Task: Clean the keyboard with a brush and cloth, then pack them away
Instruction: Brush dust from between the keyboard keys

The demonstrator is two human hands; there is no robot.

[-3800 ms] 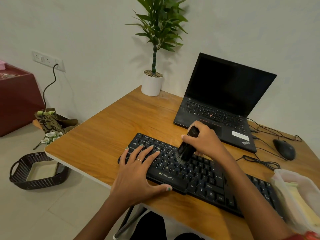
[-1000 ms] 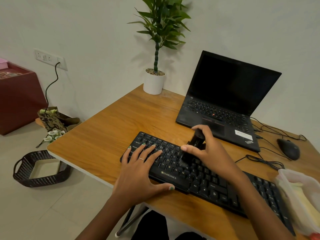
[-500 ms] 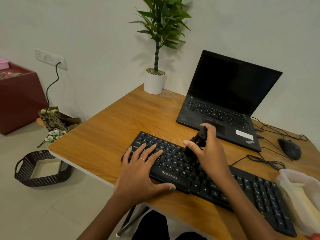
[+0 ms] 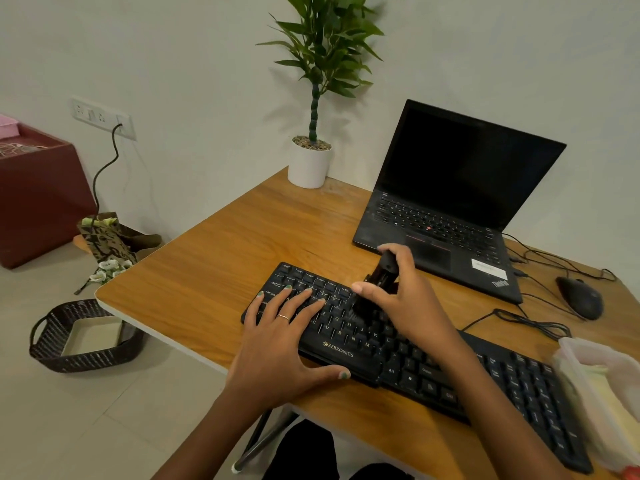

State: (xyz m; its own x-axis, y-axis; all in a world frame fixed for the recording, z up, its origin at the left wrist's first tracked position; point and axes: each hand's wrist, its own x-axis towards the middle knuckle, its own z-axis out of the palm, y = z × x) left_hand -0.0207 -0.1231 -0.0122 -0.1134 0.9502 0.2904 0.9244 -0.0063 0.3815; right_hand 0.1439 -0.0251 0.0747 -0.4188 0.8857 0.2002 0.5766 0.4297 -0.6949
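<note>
While the left hand (image 4: 277,344) lay flat with straight, spread fingers pinning the Zebronics keyboard (image 4: 398,358) to the desk (image 4: 214,282), the right hand (image 4: 405,299) curled round one black brush (image 4: 375,285), bristles down among the middle keys: the brushing step, I judged. Next it seemed to need strokes carried rightward over the unbrushed keys. At far right, one clear bag (image 4: 602,403) held something pale yellow, perhaps the cloth.

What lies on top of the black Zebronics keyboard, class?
On the black Zebronics keyboard: the left hand resting flat, and the black brush gripped by the right hand. Keys beneath both hands are hidden.
</note>
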